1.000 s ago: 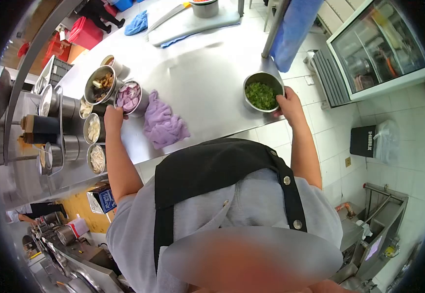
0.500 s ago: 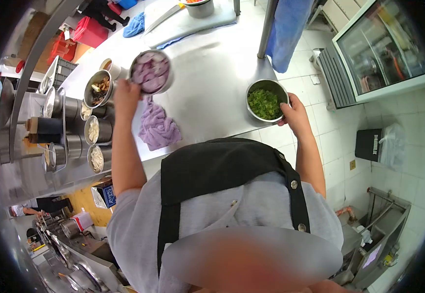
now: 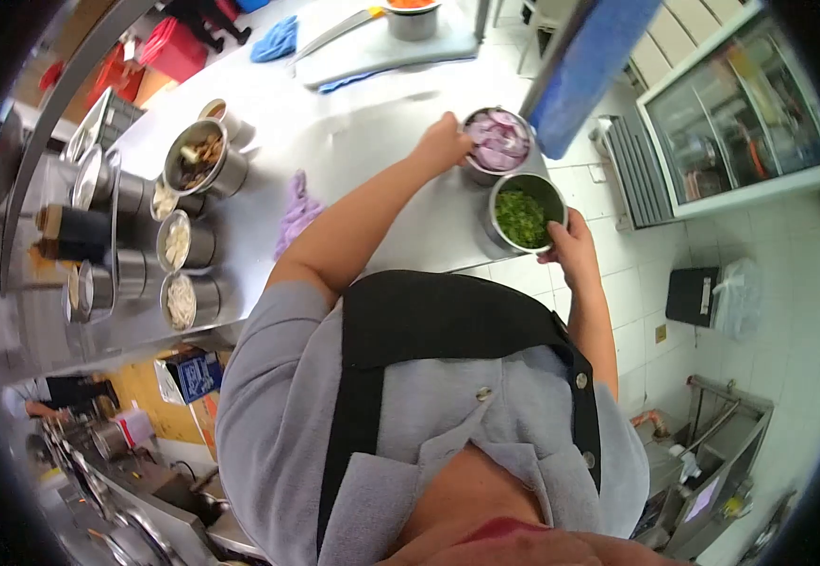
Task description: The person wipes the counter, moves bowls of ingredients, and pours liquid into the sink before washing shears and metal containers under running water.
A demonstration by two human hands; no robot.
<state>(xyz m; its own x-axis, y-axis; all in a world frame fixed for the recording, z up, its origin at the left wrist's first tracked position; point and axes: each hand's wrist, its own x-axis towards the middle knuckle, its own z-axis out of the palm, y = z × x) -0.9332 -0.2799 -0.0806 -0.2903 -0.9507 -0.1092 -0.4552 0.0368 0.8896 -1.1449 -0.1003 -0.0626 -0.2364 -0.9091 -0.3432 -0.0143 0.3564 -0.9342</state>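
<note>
My left hand [image 3: 447, 140], its arm stretched across the table, grips the near-left rim of a round metal pot of sliced red onion [image 3: 497, 141]. Just in front of me, my right hand [image 3: 570, 243] holds a second metal pot with chopped greens [image 3: 521, 217], thumb over its rim and fingers on its outer side. The greens pot is slightly tilted. Both pots are close together at the table's right end; whether they touch is hard to tell. A crumpled purple cloth [image 3: 298, 212] lies partly behind my left arm.
Metal pots of mixed food [image 3: 231, 174] and pale slices [image 3: 200, 241] line the left side. A white cutting board [image 3: 391, 68] at the far end bears a pot of orange pieces [image 3: 413, 24] and a knife [image 3: 334, 33]. A post with blue cloth [image 3: 594, 75] stands at right.
My left hand has carried the onion pot from the left side across to the right, beside the greens pot. The greens pot has shifted slightly. The view has turned a little.
</note>
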